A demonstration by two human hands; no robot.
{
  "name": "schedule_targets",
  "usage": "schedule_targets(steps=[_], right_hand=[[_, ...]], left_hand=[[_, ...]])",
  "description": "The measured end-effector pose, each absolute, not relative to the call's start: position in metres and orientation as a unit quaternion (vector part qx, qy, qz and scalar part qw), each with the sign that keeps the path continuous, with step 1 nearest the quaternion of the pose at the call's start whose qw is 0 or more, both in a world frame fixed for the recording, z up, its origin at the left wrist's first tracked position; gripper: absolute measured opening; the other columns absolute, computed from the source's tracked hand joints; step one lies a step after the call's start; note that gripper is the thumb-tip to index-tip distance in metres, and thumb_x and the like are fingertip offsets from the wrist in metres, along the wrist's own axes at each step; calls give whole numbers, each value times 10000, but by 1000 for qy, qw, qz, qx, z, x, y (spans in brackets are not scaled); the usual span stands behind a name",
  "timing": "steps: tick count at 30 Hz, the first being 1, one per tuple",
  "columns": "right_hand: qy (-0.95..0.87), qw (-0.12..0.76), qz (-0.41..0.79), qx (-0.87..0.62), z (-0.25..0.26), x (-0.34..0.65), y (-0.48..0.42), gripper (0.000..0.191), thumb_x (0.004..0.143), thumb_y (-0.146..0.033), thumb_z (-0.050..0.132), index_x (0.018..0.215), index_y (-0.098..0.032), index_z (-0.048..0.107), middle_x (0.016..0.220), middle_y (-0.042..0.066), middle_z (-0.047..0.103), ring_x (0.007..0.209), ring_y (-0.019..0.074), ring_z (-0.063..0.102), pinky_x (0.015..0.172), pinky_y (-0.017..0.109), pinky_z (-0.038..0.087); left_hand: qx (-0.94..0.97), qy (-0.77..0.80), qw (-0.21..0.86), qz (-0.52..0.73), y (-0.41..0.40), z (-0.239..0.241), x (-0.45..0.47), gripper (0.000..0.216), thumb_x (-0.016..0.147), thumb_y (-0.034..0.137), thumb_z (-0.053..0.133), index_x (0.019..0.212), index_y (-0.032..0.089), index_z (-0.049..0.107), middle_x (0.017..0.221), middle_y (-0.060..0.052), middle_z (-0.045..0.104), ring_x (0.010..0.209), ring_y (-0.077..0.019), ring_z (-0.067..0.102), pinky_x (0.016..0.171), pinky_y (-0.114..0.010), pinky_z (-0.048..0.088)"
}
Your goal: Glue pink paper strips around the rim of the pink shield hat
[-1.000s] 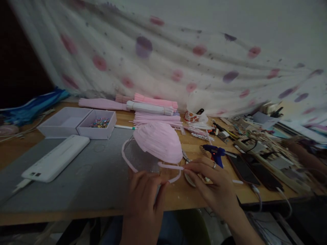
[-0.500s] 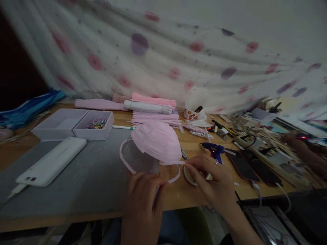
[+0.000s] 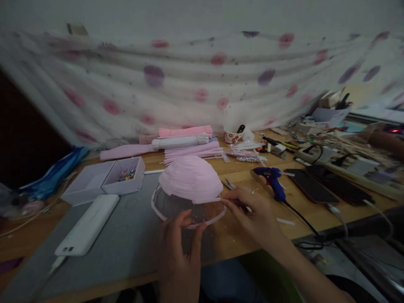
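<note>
A clear dome [image 3: 176, 206] half covered with wound pink pipe cleaner [image 3: 190, 179] rests on the grey mat [image 3: 126, 227] at the table's front. My left hand [image 3: 181, 248] grips the dome's near rim, fingers curled round the pink edge. My right hand [image 3: 252, 212] pinches the loose end of the pink pipe cleaner at the dome's right side, fingers closed on it. A blue glue gun [image 3: 272, 180] lies just right of my right hand, its cord trailing off the table edge.
Bundles of pink and white pipe cleaners [image 3: 183, 143] lie behind the dome. Two white boxes [image 3: 104, 183], one with coloured beads, and a white power bank [image 3: 88, 225] sit left. Two phones [image 3: 315, 189], a cup [image 3: 232, 136] and cluttered tools lie right. Another person's arm [image 3: 386, 141] is at far right.
The camera has tilted and shifted, so the table sits lower and turned. My right hand has drawn the pipe cleaner end closer against the dome's right side; my left hand keeps its hold on the rim.
</note>
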State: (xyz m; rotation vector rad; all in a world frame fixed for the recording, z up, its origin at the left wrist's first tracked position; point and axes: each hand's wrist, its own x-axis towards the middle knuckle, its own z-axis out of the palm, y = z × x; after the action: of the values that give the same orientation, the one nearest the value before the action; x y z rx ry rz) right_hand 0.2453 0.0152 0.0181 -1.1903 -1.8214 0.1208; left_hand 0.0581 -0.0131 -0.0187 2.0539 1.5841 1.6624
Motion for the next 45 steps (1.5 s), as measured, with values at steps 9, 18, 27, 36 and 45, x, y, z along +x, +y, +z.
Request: schedule_targets(steps=[9, 18, 27, 36, 45], right_hand=[[-744, 459, 64, -482, 16, 246, 22, 67, 913, -208, 639, 895, -196, 703, 732, 0, 688, 617, 136, 602, 566, 252, 403], [-747, 460, 52, -477, 16, 248, 23, 83, 917, -200, 633, 902, -172, 709, 734, 7, 674, 563, 124, 543, 554, 259, 389], [-748, 465, 45, -471, 13, 247, 22, 57, 906, -179, 650, 892, -179, 705, 719, -1, 667, 579, 125, 549, 550, 251, 382], [-736, 460, 90, -488, 13, 251, 24, 108, 932, -182, 599, 933, -199, 705, 747, 0, 688, 626, 139, 590, 583, 255, 410], [-692, 472, 183, -514, 10, 242, 38, 125, 929, -261, 586, 892, -201, 689, 767, 13, 705, 669, 159, 622, 597, 268, 436]], left_hand=[[714, 497, -21, 493, -11, -7, 51, 356, 920, 332, 620, 1248, 200, 580, 852, -24, 660, 789, -158, 664, 739, -266, 561], [711, 499, -19, 495, -13, -4, 53, 335, 921, 344, 614, 1228, 208, 609, 841, -22, 678, 793, -172, 645, 755, -288, 545], [717, 482, -35, 502, -12, -1, 55, 322, 923, 321, 617, 1221, 198, 619, 827, -9, 700, 785, -160, 637, 763, -267, 526], [597, 572, 84, 556, -9, -10, 41, 276, 804, 435, 736, 980, 237, 660, 880, -13, 719, 825, -180, 695, 743, -285, 544], [459, 543, 175, 681, -5, -4, 33, 277, 670, 321, 820, 750, 232, 571, 734, 48, 714, 684, -116, 689, 710, -214, 537]])
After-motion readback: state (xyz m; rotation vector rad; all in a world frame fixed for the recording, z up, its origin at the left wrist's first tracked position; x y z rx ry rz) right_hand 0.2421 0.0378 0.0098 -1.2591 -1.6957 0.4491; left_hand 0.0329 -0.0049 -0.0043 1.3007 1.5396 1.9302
